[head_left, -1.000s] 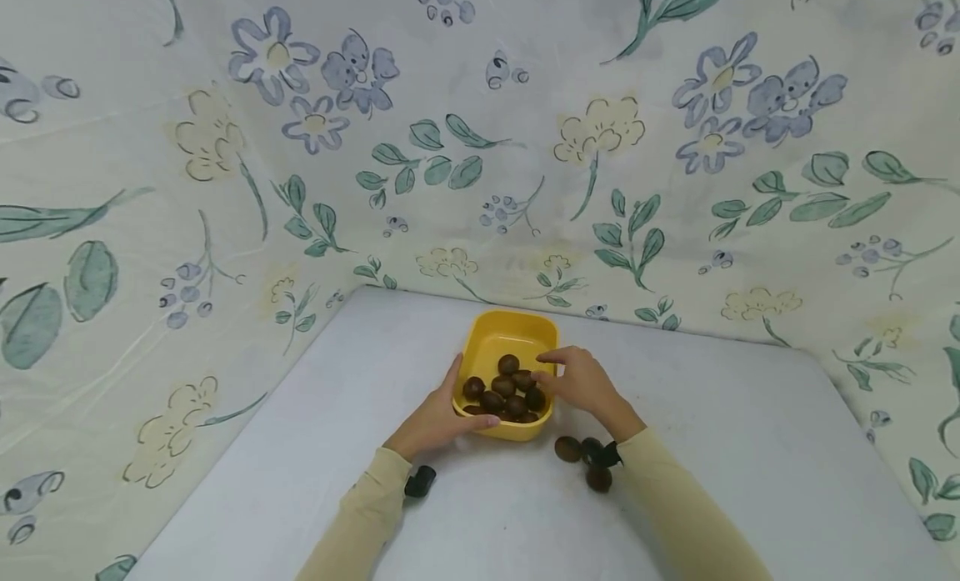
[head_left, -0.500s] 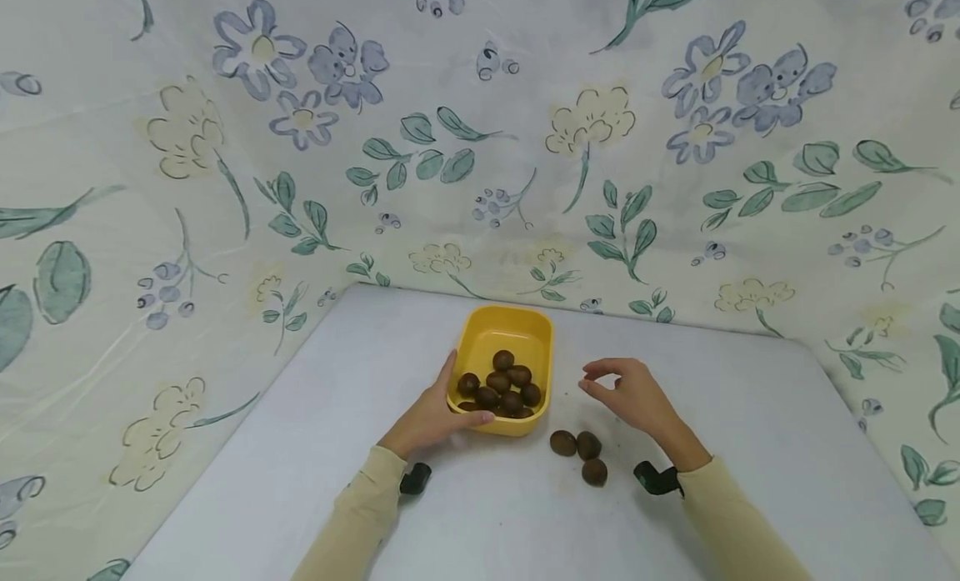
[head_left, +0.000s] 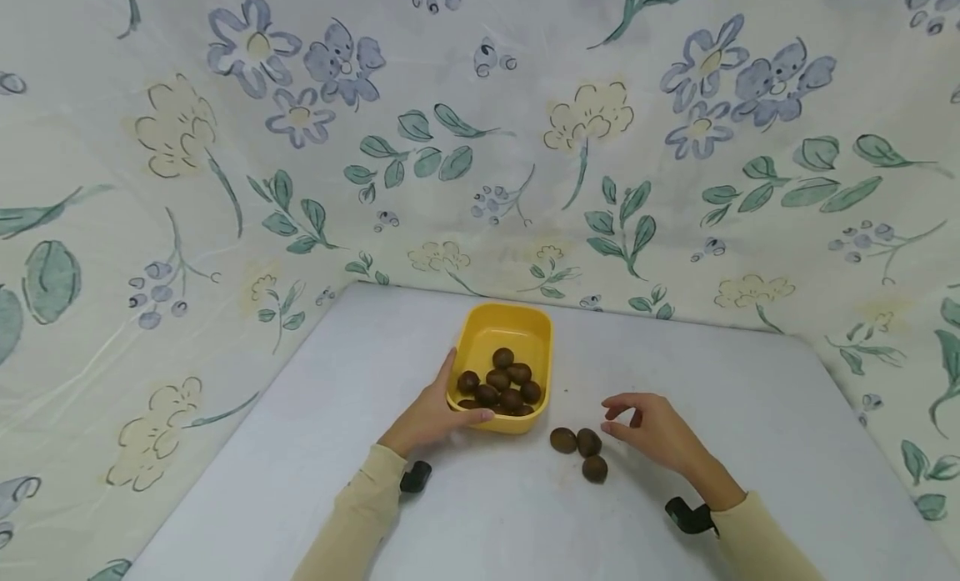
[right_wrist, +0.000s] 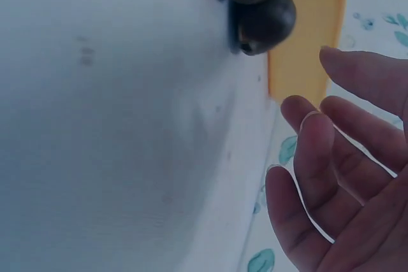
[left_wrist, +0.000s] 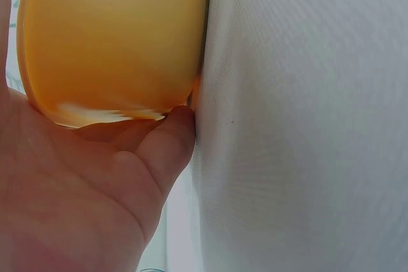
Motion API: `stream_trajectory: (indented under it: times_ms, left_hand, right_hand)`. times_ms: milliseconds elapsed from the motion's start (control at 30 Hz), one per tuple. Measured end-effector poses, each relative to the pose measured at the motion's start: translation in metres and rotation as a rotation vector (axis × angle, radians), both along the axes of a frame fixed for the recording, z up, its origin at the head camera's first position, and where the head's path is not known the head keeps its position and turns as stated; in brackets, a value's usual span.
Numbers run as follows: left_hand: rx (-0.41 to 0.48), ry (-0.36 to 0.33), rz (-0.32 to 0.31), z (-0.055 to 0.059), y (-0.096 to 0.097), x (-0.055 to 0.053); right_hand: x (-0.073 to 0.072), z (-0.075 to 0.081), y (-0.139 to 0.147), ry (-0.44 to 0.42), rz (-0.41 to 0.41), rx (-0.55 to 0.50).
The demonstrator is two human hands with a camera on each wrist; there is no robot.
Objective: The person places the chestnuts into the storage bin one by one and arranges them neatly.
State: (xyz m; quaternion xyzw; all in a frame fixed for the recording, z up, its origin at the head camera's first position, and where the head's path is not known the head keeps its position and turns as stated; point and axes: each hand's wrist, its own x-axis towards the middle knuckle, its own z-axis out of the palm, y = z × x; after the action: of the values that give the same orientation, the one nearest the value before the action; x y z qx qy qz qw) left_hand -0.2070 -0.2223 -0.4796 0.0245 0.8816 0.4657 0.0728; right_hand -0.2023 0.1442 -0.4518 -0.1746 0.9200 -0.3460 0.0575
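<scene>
My left hand grips a yellow rectangular tub, thumb lying along the near rim and fingers at its left side. From the left wrist, the tub's outer wall fills the space above the palm. Several round dark brown chestnuts lie in the near half of the tub. Three more chestnuts sit close together on the table, right of the tub. Just right of these hovers my right hand, fingers loosely bent and holding nothing. In the right wrist view, its fingertips are apart from the nearby chestnut.
A white-covered table bears everything. Behind it and at the left rises a floral-patterned cloth wall. A black wrist camera is strapped at the right wrist, another black device at the left.
My right hand has left the tub's right rim, drawn back to the right, then come nearer beside the three loose chestnuts. The left hand keeps its hold on the tub.
</scene>
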Motion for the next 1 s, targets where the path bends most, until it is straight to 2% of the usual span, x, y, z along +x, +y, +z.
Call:
stream_trajectory:
  times_ms: [200,400,567,733,833,1000]
  left_hand:
    - [-0.001,0.010,-0.008,0.000,-0.001,-0.001]
    - [0.002,0.010,-0.009,0.002,0.000,-0.002]
    - [0.003,-0.001,-0.009,0.005,0.001,0.001]
    - [0.003,0.009,-0.010,0.004,0.000,0.000]
    - [-0.003,0.009,-0.006,0.004,-0.001,0.000]
    - [-0.008,-0.009,-0.003,0.003,-0.001,-0.001]
  right_hand:
    - [0.013,-0.012,0.005,-0.047,0.025,-0.015]
    - [0.020,-0.020,0.006,-0.031,0.056,-0.033]
    - [0.026,-0.023,0.003,-0.074,0.004,-0.030]
    - [0.031,-0.023,-0.002,-0.130,-0.006,-0.060]
    - [0.034,-0.022,-0.006,-0.129,-0.015,-0.058]
    - [0.040,-0.018,-0.014,-0.099,-0.083,-0.002]
